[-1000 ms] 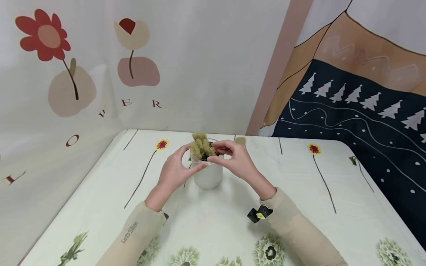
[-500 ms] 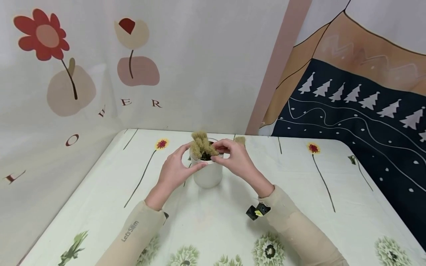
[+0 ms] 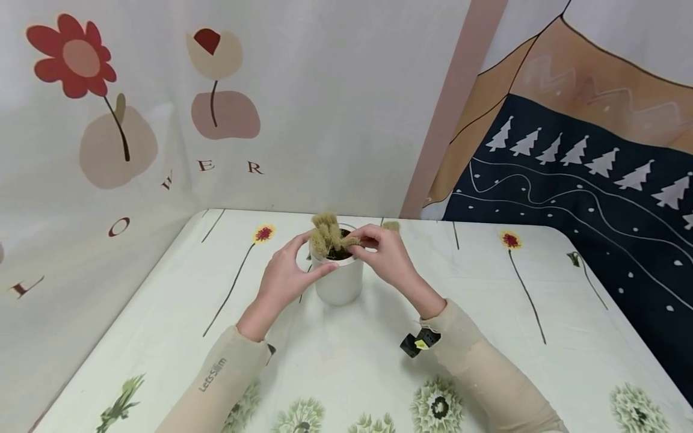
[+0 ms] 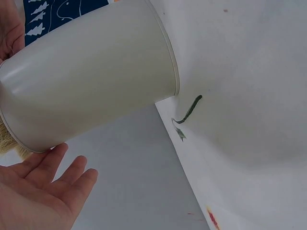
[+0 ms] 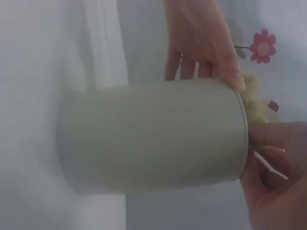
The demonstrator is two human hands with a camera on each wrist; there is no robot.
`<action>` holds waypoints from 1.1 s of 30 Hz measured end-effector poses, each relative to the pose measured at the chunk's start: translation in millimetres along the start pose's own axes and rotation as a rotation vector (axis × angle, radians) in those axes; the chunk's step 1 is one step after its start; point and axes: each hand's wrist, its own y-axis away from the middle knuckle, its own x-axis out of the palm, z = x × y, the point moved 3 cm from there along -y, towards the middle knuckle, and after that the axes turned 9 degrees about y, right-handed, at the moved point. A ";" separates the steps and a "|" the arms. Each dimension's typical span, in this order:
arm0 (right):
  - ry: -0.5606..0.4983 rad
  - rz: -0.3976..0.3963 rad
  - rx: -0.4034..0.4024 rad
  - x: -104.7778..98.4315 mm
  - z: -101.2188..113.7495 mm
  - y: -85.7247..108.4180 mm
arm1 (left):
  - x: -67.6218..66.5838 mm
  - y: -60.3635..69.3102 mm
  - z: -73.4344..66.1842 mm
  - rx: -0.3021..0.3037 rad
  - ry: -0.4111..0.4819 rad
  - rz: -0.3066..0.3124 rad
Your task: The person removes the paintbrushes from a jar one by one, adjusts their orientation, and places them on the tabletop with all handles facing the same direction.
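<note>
A white cylindrical pot (image 3: 338, 285) stands upright on the table, with dark soil (image 3: 339, 255) and fuzzy tan dried grass tufts (image 3: 325, 231) at its mouth. My left hand (image 3: 284, 270) holds the pot at its rim from the left, thumb on the near side. The left wrist view shows that hand's fingers (image 4: 60, 175) spread, some off the wall. My right hand (image 3: 387, 255) pinches one drooping tuft (image 3: 349, 242) over the right rim. In the right wrist view, the right hand (image 5: 278, 177) is at the rim, its fingertips partly hidden.
The table has a white cloth (image 3: 346, 355) printed with flowers. Behind it hangs a pale curtain (image 3: 335, 108), and a dark blue printed cloth (image 3: 541, 174) hangs on the right. A small black device (image 3: 419, 343) sits at the right sleeve.
My right thumb and fingers have moved slightly right and closed on the tuft, which now leans further over the right rim. The left hand and pot stay in place.
</note>
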 end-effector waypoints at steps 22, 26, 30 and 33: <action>-0.163 -0.260 -0.050 -54.4 22.9 -10.5 | -0.7 -0.1 -1.2 -0.002 -0.005 0.008; -0.225 -0.300 -0.064 -68.7 25.8 -14.0 | -0.3 -0.1 -0.8 -0.006 -0.007 0.007; -0.267 -0.331 -0.066 -82.1 25.9 -16.1 | -0.1 -0.1 -0.9 -0.005 -0.006 0.008; -0.292 -0.360 -0.067 -91.6 23.7 -16.7 | -0.3 0.1 -1.4 -0.002 -0.004 0.008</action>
